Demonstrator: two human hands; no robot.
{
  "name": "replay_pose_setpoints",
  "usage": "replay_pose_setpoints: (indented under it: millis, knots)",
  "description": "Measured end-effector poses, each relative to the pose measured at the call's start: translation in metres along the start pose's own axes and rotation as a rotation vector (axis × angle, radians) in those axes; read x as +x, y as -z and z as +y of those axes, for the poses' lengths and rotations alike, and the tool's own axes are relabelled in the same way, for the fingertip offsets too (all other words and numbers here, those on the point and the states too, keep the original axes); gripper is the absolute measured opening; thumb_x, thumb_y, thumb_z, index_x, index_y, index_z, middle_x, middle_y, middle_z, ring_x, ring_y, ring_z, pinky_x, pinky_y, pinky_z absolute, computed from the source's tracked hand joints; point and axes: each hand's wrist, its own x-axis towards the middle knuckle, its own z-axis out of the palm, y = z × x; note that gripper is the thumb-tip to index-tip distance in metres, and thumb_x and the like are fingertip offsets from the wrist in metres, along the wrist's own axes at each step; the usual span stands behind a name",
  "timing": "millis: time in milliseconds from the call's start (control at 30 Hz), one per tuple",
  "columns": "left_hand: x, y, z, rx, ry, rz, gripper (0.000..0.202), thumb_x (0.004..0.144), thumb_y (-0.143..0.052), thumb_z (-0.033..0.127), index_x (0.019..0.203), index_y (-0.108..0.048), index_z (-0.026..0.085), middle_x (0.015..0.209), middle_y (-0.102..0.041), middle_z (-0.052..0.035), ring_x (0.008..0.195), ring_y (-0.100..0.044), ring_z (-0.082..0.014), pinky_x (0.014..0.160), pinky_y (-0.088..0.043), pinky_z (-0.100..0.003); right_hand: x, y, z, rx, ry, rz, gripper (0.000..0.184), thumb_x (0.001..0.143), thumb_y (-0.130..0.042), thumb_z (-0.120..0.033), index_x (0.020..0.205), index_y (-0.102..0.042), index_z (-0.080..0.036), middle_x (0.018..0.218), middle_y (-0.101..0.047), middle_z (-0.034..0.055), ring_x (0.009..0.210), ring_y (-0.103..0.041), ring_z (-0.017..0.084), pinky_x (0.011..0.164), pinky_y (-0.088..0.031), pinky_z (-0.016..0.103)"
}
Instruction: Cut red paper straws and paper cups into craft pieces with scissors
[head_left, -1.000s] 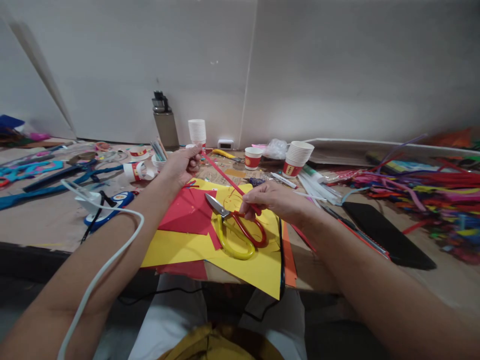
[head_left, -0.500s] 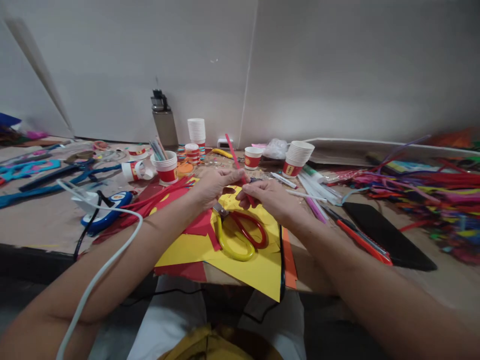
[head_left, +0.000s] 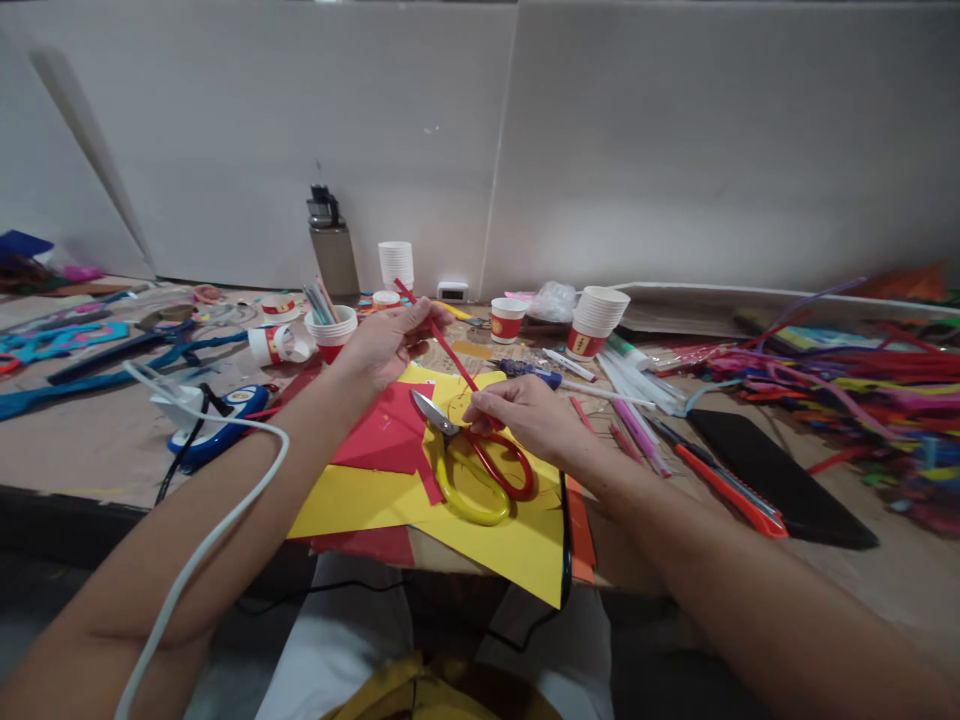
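Note:
A thin red paper strip (head_left: 442, 345) runs slantwise between my two hands above the table. My left hand (head_left: 386, 342) pinches its upper end near the paper cups. My right hand (head_left: 517, 415) pinches its lower end, just above the scissors (head_left: 472, 460) with one red and one yellow handle. The scissors lie shut on a yellow sheet (head_left: 517, 535), beside a red sheet (head_left: 382, 440).
A red-and-white cup holding sticks (head_left: 330, 330) and stacks of paper cups (head_left: 596, 320) stand behind my hands. A metal bottle (head_left: 330, 250) stands by the wall. A black phone (head_left: 780, 480) and an orange cutter (head_left: 724, 485) lie right, beside heaped pipe cleaners (head_left: 862, 385). A white cable (head_left: 202, 530) crosses my left arm.
My hands were close together on the strip half a second ago. They have drawn apart: the left went up and left, the right came down towards the scissors, and the strip is stretched between them.

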Motion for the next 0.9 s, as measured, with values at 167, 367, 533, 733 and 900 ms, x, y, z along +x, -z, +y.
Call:
replay_pose_setpoints:
  millis: [167, 367, 533, 733, 900]
  knots:
    - [0.009, 0.013, 0.014, -0.136, -0.015, 0.158, 0.015, 0.081, -0.062, 0.027, 0.077, -0.065, 0.013, 0.073, -0.069, -0.0043, 0.07, -0.061, -0.0111, 0.059, -0.042, -0.022, -0.002, 0.0, -0.001, -0.061, -0.008, 0.008, 0.03, 0.082, -0.049, -0.031, 0.07, -0.072, -0.016, 0.065, -0.068, 0.0036, 0.057, -0.054, 0.011, 0.052, -0.039, 0.022]
    - [0.012, 0.019, 0.016, -0.278, -0.035, 0.235, 0.027, 0.089, -0.05, 0.037, 0.082, -0.065, 0.015, 0.078, -0.069, -0.0015, 0.071, -0.059, -0.0093, 0.057, -0.04, -0.021, 0.0, 0.003, 0.0, 0.029, 0.033, 0.017, 0.03, 0.081, -0.051, -0.031, 0.067, -0.071, -0.013, 0.06, -0.065, 0.0035, 0.055, -0.053, 0.01, 0.054, -0.039, 0.022]
    - [-0.002, -0.007, -0.013, -0.134, 0.17, 0.027, 0.035, 0.081, -0.059, 0.045, 0.081, -0.066, 0.01, 0.078, -0.067, -0.008, 0.064, -0.058, -0.0105, 0.054, -0.042, -0.022, 0.004, 0.004, 0.004, 0.136, 0.06, 0.073, 0.03, 0.08, -0.052, -0.032, 0.066, -0.069, -0.011, 0.059, -0.064, 0.0039, 0.053, -0.052, 0.01, 0.054, -0.04, 0.023]
    - [-0.023, -0.035, -0.031, 0.009, 0.198, -0.213, 0.024, 0.062, -0.079, 0.028, 0.071, -0.066, 0.009, 0.064, -0.062, -0.0025, 0.051, -0.05, -0.0049, 0.05, -0.04, -0.018, 0.007, 0.004, 0.009, 0.146, 0.074, 0.053, 0.03, 0.08, -0.051, -0.033, 0.067, -0.069, -0.012, 0.058, -0.065, 0.0036, 0.052, -0.052, 0.009, 0.054, -0.039, 0.022]
    - [-0.018, -0.031, -0.023, 0.005, 0.155, -0.077, 0.019, 0.064, -0.078, 0.02, 0.064, -0.064, 0.008, 0.058, -0.059, -0.0018, 0.046, -0.046, -0.003, 0.046, -0.037, -0.016, 0.006, 0.003, 0.008, 0.149, 0.026, 0.029, 0.029, 0.08, -0.053, -0.033, 0.068, -0.07, -0.013, 0.06, -0.067, 0.0044, 0.055, -0.056, 0.011, 0.055, -0.042, 0.023]
